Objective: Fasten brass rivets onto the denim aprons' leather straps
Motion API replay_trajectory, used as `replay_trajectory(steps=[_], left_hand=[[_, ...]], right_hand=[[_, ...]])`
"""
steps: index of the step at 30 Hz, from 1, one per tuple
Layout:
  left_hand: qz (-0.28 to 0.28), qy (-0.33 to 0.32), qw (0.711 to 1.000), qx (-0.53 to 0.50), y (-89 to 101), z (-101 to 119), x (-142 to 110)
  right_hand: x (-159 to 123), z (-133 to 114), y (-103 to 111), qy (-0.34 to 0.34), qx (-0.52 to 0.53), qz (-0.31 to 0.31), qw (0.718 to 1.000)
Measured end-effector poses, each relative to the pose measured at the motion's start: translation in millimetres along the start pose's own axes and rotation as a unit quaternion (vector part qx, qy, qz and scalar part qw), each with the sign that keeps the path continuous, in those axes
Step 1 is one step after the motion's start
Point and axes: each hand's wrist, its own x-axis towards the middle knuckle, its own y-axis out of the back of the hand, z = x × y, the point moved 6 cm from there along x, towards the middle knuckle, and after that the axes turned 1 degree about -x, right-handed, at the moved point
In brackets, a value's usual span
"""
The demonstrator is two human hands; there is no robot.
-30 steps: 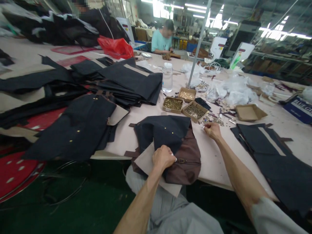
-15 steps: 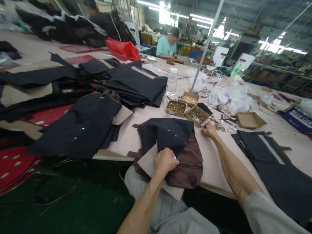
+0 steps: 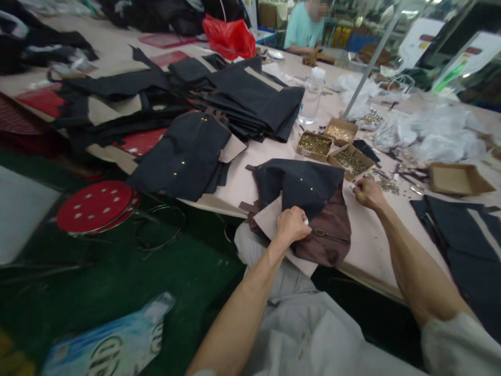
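Observation:
In front of me, at the table edge, lies a dark navy and brown fabric bag piece (image 3: 301, 180) with a small brass buckle and small brass studs. My left hand (image 3: 293, 225) is closed on its folded edge, beside a beige flap (image 3: 270, 216). White material shows at that hand's fingertips. To the right of the piece, my right hand (image 3: 368, 193) is held low at the table with its fingers pinched together; what they hold, if anything, is too small to tell. Just beyond it is a cardboard box of small metal studs (image 3: 351, 161).
Two more boxes of metal parts (image 3: 315, 145) stand behind, near a clear bottle (image 3: 312, 96) and a slanting metal pole (image 3: 370, 65). Dark fabric pieces (image 3: 183, 156) lie left, more fabric pieces (image 3: 465, 245) right. A red stool (image 3: 96, 206) is at lower left. A co-worker (image 3: 303, 28) sits across.
The view has swung left and down, showing more floor and the stool. Both hands stay in much the same places relative to the bag piece and boxes.

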Motion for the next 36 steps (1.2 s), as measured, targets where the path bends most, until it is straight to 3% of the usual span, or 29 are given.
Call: replay_trajectory(steps=[2, 4, 7, 13, 26, 36], left_hand=[[-0.01, -0.009, 1.0, -0.011, -2.7, -2.6, -0.8], [-0.018, -0.018, 0.999, -0.02, -2.7, -3.3, -1.0], [-0.022, -0.028, 0.999, -0.028, -0.3, -2.5, -0.9], [-0.017, -0.031, 0.999, -0.041, 0.4, -3.5, -2.4], [-0.017, -0.016, 0.997, -0.07, 1.1, -5.6, -3.2], [0.022, -0.01, 0.991, -0.128, -0.5, -12.9, -6.2]], right_hand=[[-33.3, -32.9, -3.2, 0.078, 0.047, -0.015, 0.996], [-73.3, -72.9, -11.0, 0.187, 0.116, -0.056, 0.974], [-118.9, -114.7, -27.1, 0.266, 0.16, -0.098, 0.945], [-132.4, -132.4, -54.8, 0.304, 0.141, -0.128, 0.933], [-112.3, -128.8, -63.5, 0.165, 0.154, -0.179, 0.958], [-84.7, -130.1, -70.8, 0.055, 0.221, -0.318, 0.92]])
